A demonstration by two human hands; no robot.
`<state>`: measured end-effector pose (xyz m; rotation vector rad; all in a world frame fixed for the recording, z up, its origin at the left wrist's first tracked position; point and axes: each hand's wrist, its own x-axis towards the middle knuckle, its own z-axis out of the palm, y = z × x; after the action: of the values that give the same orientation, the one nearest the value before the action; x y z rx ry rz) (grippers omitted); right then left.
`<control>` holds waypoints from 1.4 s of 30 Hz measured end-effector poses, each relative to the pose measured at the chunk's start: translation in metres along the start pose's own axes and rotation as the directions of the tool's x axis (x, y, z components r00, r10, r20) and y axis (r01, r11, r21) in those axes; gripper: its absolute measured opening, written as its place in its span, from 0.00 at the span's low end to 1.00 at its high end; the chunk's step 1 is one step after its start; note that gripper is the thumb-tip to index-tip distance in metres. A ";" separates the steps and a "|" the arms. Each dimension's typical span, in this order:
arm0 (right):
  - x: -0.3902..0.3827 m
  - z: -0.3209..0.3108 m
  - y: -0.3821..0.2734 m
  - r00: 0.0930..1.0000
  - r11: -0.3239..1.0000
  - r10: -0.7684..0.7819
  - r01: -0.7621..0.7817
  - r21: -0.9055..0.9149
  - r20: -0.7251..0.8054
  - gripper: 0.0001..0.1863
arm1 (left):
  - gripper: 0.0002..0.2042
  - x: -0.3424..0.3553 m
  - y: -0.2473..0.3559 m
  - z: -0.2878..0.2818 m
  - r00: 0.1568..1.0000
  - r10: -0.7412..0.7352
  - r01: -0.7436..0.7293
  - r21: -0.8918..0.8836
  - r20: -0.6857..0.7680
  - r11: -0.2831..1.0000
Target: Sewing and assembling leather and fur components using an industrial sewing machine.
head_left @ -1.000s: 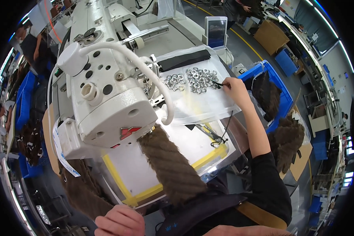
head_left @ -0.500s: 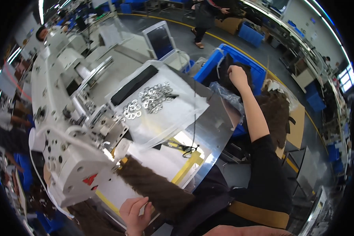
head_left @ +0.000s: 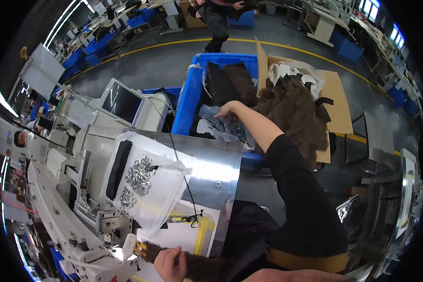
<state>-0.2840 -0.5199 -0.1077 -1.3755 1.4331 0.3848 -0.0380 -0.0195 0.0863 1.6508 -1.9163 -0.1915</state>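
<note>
My right hand [head_left: 228, 110] reaches into a blue bin [head_left: 185, 103], its bent fingers at a crumpled clear plastic bag [head_left: 216, 123]; what they grip is unclear. My left hand [head_left: 170, 264], loosely closed, is low in view beside a brown fur strip [head_left: 207, 263] under the white sewing machine [head_left: 56, 211]; whether it holds anything is hidden. On a white sheet [head_left: 167, 178] beside the machine lie several silver D-shaped rings [head_left: 138, 176] and a black strip [head_left: 118, 169].
Brown fur pieces [head_left: 291, 122] pile by an open cardboard box [head_left: 338, 103] at right. A screen [head_left: 120, 104] stands beside the bin. A black cord [head_left: 183, 178] crosses the metal tabletop [head_left: 221, 169]. A person [head_left: 216, 26] is on the aisle beyond.
The view has swung to the right toward the bin. My right hand has left the rings and reached into the bin. My left hand has shifted right, staying low by the fur strip.
</note>
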 end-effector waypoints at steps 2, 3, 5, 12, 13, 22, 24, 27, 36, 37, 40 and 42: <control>0.003 -0.017 -0.005 0.994 0.997 0.001 0.008 -0.081 0.111 0.44 | 0.10 0.009 0.015 -0.009 0.999 -0.032 0.032 -0.017 0.014 0.999; 0.008 -0.018 -0.006 0.968 0.985 0.032 0.011 -0.172 0.249 0.53 | 0.10 0.014 0.015 -0.007 0.999 -0.029 0.029 -0.014 0.026 0.999; 0.014 -0.006 -0.001 0.977 0.973 0.028 0.023 -0.231 0.214 0.61 | 0.11 0.020 0.013 -0.002 0.998 -0.044 0.045 -0.026 0.034 0.999; 0.017 0.040 0.010 0.938 0.897 -0.164 0.012 -0.443 -0.305 0.52 | 0.12 0.031 0.016 0.019 0.999 -0.026 0.026 -0.011 -0.039 1.000; 0.002 0.035 -0.002 0.939 0.894 -0.171 0.020 -0.448 -0.299 0.52 | 0.11 0.030 0.017 0.017 0.999 0.004 -0.003 0.013 -0.044 1.000; -0.103 -0.077 -0.015 0.915 0.724 -0.354 0.135 -0.677 -0.195 0.24 | 0.11 0.023 0.017 0.015 0.997 0.058 -0.059 -0.031 -0.045 0.998; -0.149 -0.086 -0.021 0.861 0.723 -0.482 0.288 -0.628 -0.161 0.21 | 0.11 0.020 0.018 0.011 0.997 0.056 -0.057 -0.016 -0.045 0.998; -0.219 -0.101 -0.009 0.801 0.802 -0.563 0.471 -0.366 -0.202 0.21 | 0.11 0.018 0.013 0.015 0.995 0.084 -0.084 0.006 -0.056 0.996; -0.301 -0.041 -0.034 0.637 0.596 -0.764 0.758 0.266 -0.102 0.30 | 0.28 0.021 0.001 0.023 0.940 -0.337 0.312 -0.265 -0.054 0.912; -0.296 -0.026 -0.044 0.607 0.557 -0.794 0.749 0.360 -0.037 0.31 | 0.34 0.023 -0.002 0.024 0.911 -0.409 0.370 -0.352 -0.041 0.860; -0.272 0.036 -0.082 0.561 0.567 -0.806 0.641 0.517 0.187 0.32 | 0.42 0.026 -0.012 0.033 0.883 -0.372 0.260 -0.362 -0.287 0.895; -0.255 0.082 -0.102 0.530 0.589 -0.791 0.520 0.618 0.308 0.31 | 0.43 0.031 -0.020 0.041 0.863 -0.336 0.219 -0.321 -0.377 0.922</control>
<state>-0.2172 -0.3498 0.1132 -1.1695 0.3533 -0.0918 -0.0440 -0.0639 0.0538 1.6193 -1.2606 -0.1780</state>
